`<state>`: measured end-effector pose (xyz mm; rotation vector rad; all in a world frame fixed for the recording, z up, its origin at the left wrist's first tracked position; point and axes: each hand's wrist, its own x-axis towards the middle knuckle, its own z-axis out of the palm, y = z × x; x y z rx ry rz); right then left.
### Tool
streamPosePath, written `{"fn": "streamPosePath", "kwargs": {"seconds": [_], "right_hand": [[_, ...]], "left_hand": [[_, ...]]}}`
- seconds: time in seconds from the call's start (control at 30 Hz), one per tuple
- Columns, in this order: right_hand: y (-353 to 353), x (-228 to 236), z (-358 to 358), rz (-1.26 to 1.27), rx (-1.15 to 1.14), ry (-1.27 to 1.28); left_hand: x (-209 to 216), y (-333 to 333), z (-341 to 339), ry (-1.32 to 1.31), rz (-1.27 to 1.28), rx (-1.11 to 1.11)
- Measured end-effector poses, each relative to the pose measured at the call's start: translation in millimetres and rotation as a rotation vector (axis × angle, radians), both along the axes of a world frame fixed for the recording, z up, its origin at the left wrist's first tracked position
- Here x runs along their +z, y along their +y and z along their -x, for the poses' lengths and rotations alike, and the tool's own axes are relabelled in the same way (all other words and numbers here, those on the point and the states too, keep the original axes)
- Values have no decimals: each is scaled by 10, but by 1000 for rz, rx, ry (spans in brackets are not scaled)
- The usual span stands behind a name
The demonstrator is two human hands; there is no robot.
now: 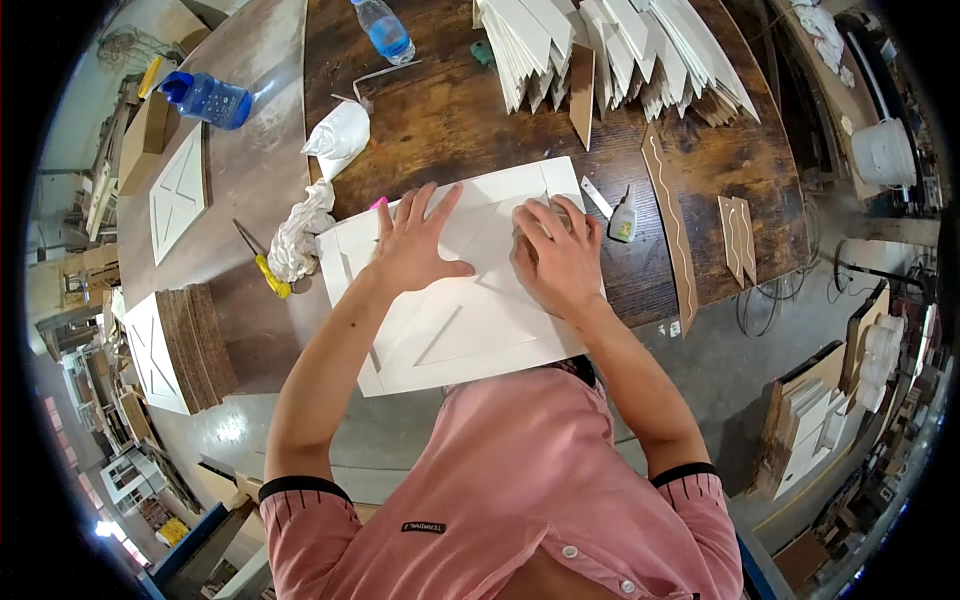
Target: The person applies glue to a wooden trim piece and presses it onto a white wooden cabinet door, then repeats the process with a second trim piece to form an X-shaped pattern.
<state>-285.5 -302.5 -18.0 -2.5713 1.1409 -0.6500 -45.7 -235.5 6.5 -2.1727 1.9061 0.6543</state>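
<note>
A white rectangular panel (480, 355) with thin straight strips or grooves in slanted lines lies before me, its near edge close to my body. My left hand (415, 240) rests flat on its upper left part, fingers and thumb spread. On the upper right part is my right hand (555, 250), fingers bent and slightly apart, tips against the surface near the far right corner. Whether a small piece sits under those fingertips is hidden. Just right of the panel lie a small glue bottle (623, 220) with a dark pointed tip and a short white strip (597, 197).
Brown strips (668, 230) with wavy glue lines lie at right. Stacked white boards (640, 50) fill the far side. Leftward are a screwdriver (262, 262) with a yellow handle, a crumpled white cloth (300, 235), a white bag (338, 138), a blue bottle (210, 100) and stacked panels (185, 348).
</note>
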Motion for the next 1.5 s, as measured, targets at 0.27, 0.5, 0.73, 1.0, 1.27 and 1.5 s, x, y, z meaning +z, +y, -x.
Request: {"fn": "streamPosePath", "kwargs": {"seconds": [0.27, 0.5, 0.73, 1.0, 1.27, 1.5], "right_hand": [[-15, -23, -4, -29, 1, 7], [-26, -52, -8, -8, 0, 7], [-4, 12, -14, -36, -8, 5], [-14, -38, -16, -10, -12, 27], [-18, -26, -15, -22, -20, 69], [-33, -23, -12, -67, -10, 31]], "left_hand": [[-21, -11, -69, 44, -1, -4], [1, -36, -94, 86, -32, -5], [-1, -7, -82, 51, -17, 35], [109, -116, -52, 57, -113, 33], [101, -126, -59, 51, -108, 17], [176, -165, -36, 43, -152, 20]]}}
